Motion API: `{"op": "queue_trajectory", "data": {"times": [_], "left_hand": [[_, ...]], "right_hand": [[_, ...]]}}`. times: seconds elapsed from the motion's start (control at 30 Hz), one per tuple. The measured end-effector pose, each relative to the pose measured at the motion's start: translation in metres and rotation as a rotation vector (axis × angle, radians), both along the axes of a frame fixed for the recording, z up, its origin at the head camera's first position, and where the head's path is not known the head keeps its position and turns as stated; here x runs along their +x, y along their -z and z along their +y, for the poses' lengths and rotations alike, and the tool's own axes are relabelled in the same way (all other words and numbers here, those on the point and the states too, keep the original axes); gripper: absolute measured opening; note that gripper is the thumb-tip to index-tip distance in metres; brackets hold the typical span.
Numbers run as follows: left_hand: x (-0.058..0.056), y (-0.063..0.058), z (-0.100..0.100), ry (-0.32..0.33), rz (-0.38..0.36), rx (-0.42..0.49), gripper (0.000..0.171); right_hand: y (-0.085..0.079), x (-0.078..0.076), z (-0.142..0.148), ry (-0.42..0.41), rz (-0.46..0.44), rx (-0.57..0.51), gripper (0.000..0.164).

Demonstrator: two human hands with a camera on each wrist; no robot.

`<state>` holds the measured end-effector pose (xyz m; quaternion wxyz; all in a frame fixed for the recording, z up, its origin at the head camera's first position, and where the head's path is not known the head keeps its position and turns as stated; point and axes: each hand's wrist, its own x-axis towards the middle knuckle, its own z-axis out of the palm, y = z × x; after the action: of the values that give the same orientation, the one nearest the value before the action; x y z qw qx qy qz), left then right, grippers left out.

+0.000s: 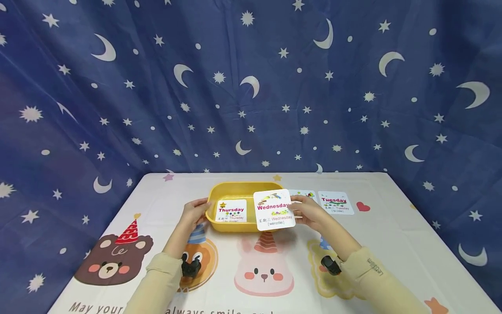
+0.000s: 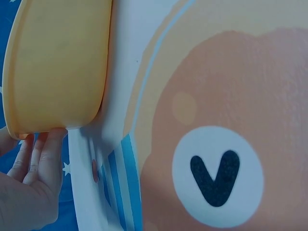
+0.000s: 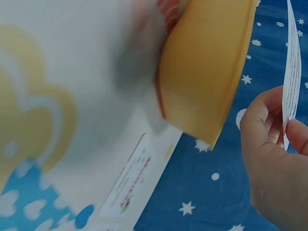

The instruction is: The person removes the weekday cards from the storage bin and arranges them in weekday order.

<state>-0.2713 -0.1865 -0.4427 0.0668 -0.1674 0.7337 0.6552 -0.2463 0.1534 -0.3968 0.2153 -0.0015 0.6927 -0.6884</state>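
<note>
My right hand (image 1: 307, 211) pinches a white card reading Wednesday (image 1: 270, 220) by its right edge, above the right end of a yellow plastic tray (image 1: 227, 227). In the right wrist view the card (image 3: 292, 72) appears edge-on between thumb and fingers. My left hand (image 1: 196, 211) grips the tray's left end, thumb at the rim and fingers against the outer wall, also seen in the left wrist view (image 2: 41, 163). Inside the tray lies a Thursday card (image 1: 231, 214). Whatever else lies in the tray behind the Wednesday card is hidden.
A Tuesday card (image 1: 336, 209) lies on the table right of the tray. Beside it another card (image 1: 303, 193) is partly covered by my right hand. The printed tablecloth (image 1: 392, 244) meets a blue moon-and-star curtain (image 1: 251, 87) at the back.
</note>
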Motion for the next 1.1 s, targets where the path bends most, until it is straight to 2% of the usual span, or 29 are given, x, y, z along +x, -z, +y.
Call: {"op": "queue_trajectory", "data": {"times": [0.47, 0.7, 0.9, 1.1], "left_hand": [[0.0, 0.002, 0.004, -0.006, 0.013, 0.017, 0.043], [-0.002, -0.003, 0.0, -0.011, 0.004, 0.0, 0.043], [-0.002, -0.004, 0.0, -0.004, 0.006, 0.002, 0.043], [0.001, 0.001, -0.002, -0.004, -0.012, 0.008, 0.044]], "right_hand": [[0.016, 0.016, 0.054, 0.03, -0.012, 0.026, 0.056], [0.017, 0.014, 0.078, 0.063, -0.033, 0.01, 0.062], [0.019, 0.011, 0.103, 0.094, -0.024, 0.073, 0.068], [0.023, 0.01, 0.132, 0.158, -0.068, 0.122, 0.071]]}}
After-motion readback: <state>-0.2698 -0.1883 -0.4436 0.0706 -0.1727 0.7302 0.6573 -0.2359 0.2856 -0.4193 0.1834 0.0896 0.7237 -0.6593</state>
